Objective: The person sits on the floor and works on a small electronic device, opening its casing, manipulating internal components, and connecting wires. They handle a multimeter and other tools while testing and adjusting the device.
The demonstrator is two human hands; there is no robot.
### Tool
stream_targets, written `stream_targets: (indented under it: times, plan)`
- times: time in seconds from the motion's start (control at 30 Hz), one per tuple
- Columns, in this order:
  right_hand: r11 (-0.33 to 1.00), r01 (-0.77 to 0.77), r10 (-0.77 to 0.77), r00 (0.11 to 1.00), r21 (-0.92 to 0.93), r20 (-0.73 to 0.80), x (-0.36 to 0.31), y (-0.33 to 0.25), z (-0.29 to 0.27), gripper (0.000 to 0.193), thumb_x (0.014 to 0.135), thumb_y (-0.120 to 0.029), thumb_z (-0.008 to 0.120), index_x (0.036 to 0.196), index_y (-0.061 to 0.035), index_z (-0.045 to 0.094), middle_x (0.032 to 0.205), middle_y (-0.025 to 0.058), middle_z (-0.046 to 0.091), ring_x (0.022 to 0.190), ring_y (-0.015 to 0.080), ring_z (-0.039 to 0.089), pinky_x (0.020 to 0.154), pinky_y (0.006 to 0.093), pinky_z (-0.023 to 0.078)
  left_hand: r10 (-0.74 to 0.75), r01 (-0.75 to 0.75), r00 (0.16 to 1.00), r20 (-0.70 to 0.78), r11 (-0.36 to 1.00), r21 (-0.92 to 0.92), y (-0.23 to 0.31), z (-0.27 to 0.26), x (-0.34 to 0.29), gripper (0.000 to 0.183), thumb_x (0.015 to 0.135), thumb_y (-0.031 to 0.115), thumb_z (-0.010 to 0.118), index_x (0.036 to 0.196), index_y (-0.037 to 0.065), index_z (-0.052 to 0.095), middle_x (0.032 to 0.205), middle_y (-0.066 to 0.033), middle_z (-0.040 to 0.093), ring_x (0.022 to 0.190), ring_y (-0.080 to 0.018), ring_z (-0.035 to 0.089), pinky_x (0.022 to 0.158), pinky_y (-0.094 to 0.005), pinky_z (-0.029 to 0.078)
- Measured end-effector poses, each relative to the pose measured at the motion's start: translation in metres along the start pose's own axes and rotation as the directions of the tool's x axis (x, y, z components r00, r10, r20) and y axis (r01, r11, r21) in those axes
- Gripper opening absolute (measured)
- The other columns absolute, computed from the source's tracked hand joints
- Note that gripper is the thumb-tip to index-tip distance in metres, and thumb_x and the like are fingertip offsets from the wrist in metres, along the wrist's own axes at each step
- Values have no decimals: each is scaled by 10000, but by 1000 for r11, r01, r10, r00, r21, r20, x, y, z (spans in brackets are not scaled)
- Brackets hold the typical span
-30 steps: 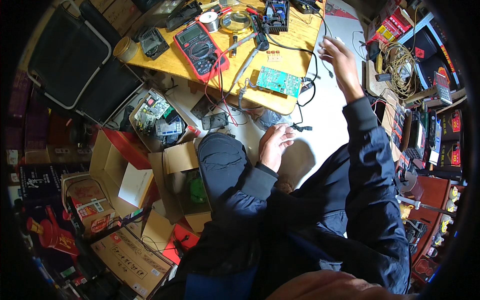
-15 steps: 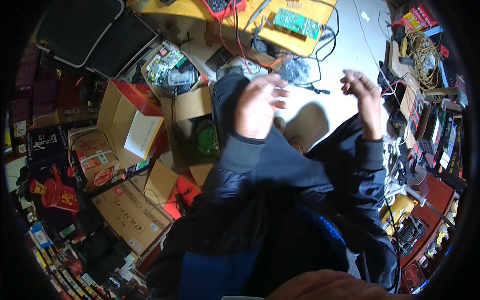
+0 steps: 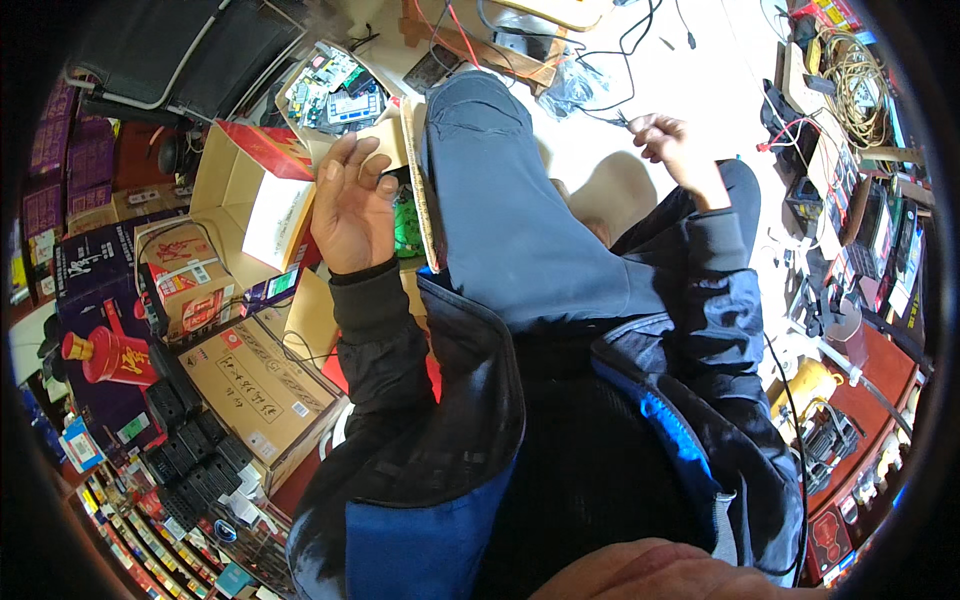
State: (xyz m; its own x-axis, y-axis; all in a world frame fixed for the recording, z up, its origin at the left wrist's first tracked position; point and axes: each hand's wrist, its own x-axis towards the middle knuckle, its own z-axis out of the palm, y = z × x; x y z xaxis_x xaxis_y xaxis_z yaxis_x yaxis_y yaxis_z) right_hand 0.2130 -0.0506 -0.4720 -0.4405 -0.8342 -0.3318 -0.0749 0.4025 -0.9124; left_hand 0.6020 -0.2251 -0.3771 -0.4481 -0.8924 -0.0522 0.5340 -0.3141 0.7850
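Note:
My left hand (image 3: 355,215) is raised beside my knee, palm up, fingers loosely bent and apart, with nothing in it. It hovers in front of an opened cardboard box (image 3: 270,215) and a box holding a green circuit board (image 3: 407,225). My right hand (image 3: 682,155) hangs in the air above the pale floor, fingers half curled with gaps between them. Nothing shows in its grasp. Close to its fingertips is the dark end of a black cable (image 3: 622,117); I see no clear grip on it.
A box of circuit boards (image 3: 335,95) stands at the far left by a black chair (image 3: 150,50). A flat carton (image 3: 260,390) and a red bottle (image 3: 115,355) lie to the left. Coiled cable (image 3: 850,85) and tools crowd the right. A clear plastic bag (image 3: 580,85) sits ahead.
My left hand has moved left, off my lap toward the boxes, and turned palm up. My right hand has shifted slightly left. The view has tilted, so most of the yellow table has left the picture.

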Motion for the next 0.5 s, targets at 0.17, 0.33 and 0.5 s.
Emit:
stream_targets:
  times: [0.17, 0.33, 0.5]
  plan:
    - [942, -114, 147, 986, -315, 83, 8, 74, 31, 341, 934, -230, 647, 1188, -25, 746, 943, 118, 775, 876, 191, 727, 833, 330, 556, -45, 43, 998, 33, 998, 43, -7, 20, 9, 433, 1042, 270, 566, 1366, -18, 568, 1275, -146, 654, 1073, -218, 652, 846, -320, 514]
    - [902, -136, 191, 977, -409, 98, 6, 104, 39, 531, 884, -248, 736, 1335, 18, 648, 1128, 184, 752, 1086, 303, 711, 957, 361, 538, -93, 103, 974, 207, 994, -38, -35, 52, 60, 409, 1040, 236, 571, 1352, -28, 541, 1292, -193, 635, 1066, -278, 664, 781, -345, 546]
    - [931, -88, 116, 992, -354, 59, 15, 130, 43, 499, 899, -174, 711, 1346, 29, 624, 1155, 184, 729, 1035, 292, 725, 918, 368, 564, -82, 94, 992, 101, 987, -126, -39, 23, 61, 426, 1011, 239, 593, 1339, -31, 562, 1247, -186, 668, 1042, -250, 653, 780, -345, 510]
